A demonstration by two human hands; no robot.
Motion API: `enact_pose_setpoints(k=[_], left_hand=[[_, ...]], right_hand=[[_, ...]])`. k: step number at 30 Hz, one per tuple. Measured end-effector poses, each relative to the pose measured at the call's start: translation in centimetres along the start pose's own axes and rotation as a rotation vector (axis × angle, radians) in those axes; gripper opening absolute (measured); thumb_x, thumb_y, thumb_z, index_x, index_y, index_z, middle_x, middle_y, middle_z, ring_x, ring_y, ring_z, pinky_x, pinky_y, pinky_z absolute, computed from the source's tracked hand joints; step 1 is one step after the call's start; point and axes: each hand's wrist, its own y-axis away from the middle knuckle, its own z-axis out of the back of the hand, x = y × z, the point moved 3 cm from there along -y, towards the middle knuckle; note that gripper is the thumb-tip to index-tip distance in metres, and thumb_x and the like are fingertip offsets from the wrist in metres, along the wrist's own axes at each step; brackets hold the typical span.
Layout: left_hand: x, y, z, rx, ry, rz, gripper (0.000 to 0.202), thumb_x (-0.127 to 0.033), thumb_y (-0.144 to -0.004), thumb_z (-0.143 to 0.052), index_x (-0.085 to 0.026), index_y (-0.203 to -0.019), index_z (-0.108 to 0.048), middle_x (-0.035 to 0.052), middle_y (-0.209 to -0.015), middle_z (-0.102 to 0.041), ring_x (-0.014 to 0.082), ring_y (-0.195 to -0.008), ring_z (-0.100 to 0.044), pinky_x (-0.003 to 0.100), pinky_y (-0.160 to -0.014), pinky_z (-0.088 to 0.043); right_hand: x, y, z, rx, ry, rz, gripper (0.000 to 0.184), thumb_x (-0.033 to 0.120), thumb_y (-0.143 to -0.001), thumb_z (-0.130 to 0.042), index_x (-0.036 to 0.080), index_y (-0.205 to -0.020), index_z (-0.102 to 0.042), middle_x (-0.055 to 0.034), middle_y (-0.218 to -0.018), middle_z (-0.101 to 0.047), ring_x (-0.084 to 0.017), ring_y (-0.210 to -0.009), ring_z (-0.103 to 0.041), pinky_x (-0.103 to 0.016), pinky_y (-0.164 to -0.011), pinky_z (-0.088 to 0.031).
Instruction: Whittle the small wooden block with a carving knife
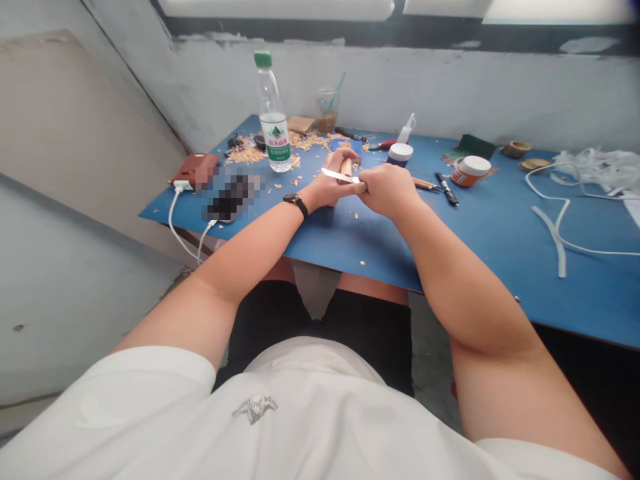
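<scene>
My left hand (330, 181) is closed around a small light-brown piece of wood (346, 168) above the blue tabletop. In my right hand (387, 190) is a knife, its handle hidden by the fingers. The bright knife blade (336, 176) points left and lies across the near side of the wood. Both hands meet there, with the thumbs close together by the blade's base. A dark watch is strapped on my left wrist.
Wood shavings (245, 152) lie around a water bottle (278, 137) and a plastic cup (327, 113). A phone and brown case (195, 168) sit left. Jars (471, 171), a black pen (447, 189), a glue bottle (406, 129) and white cable (565, 207) lie right.
</scene>
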Motion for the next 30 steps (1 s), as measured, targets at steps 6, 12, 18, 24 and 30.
enact_pose_setpoints(k=[6,12,18,24,30], left_hand=[[-0.5,0.3,0.1,0.006,0.002,0.015,0.078,-0.073,-0.083,-0.102,-0.032,-0.147,-0.082,0.0162,-0.154,-0.085,0.0508,-0.171,-0.062,0.074,-0.152,-0.046],[-0.6,0.3,0.3,0.029,-0.008,0.017,0.070,-0.068,-0.085,-0.105,-0.034,-0.142,-0.085,0.0125,-0.135,-0.088,0.0490,-0.171,-0.062,0.072,-0.153,-0.044],[-0.4,0.1,0.2,0.008,0.016,0.017,0.073,-0.070,-0.081,-0.107,-0.032,-0.138,-0.083,0.0148,-0.139,-0.088,0.0489,-0.174,-0.062,0.068,-0.148,-0.050],[0.3,-0.1,-0.2,-0.115,0.022,-0.018,0.067,-0.058,-0.077,-0.111,-0.031,-0.130,-0.080,0.0147,-0.146,-0.087,0.0437,-0.161,-0.071,0.058,-0.138,-0.060],[1.1,-0.3,-0.1,-0.120,0.020,-0.054,0.067,-0.055,-0.078,-0.113,-0.030,-0.130,-0.079,0.0143,-0.142,-0.086,0.0420,-0.155,-0.072,0.057,-0.132,-0.062]], right_hand=[[0.7,0.2,0.5,0.024,0.086,-0.013,0.019,0.038,-0.107,-0.082,0.023,-0.095,-0.082,-0.0182,-0.094,-0.082,-0.043,-0.107,-0.077,-0.049,-0.090,-0.049],[0.5,0.2,0.4,0.003,0.044,-0.017,0.019,0.035,-0.105,-0.082,0.023,-0.091,-0.078,-0.0151,-0.090,-0.079,-0.040,-0.102,-0.075,-0.049,-0.092,-0.049],[2.4,0.5,1.6,0.087,0.223,-0.040,0.022,0.029,-0.111,-0.072,0.020,-0.108,-0.092,-0.0201,-0.108,-0.091,-0.036,-0.104,-0.079,-0.042,-0.081,-0.040],[4.9,1.3,3.5,0.197,0.394,-0.073,0.045,0.031,-0.116,-0.057,0.021,-0.134,-0.097,-0.0199,-0.130,-0.097,-0.037,-0.111,-0.084,-0.040,-0.076,-0.037],[5.7,1.6,4.0,0.240,0.429,-0.111,0.049,0.030,-0.119,-0.055,0.016,-0.142,-0.097,-0.0231,-0.137,-0.096,-0.039,-0.118,-0.085,-0.040,-0.079,-0.039]])
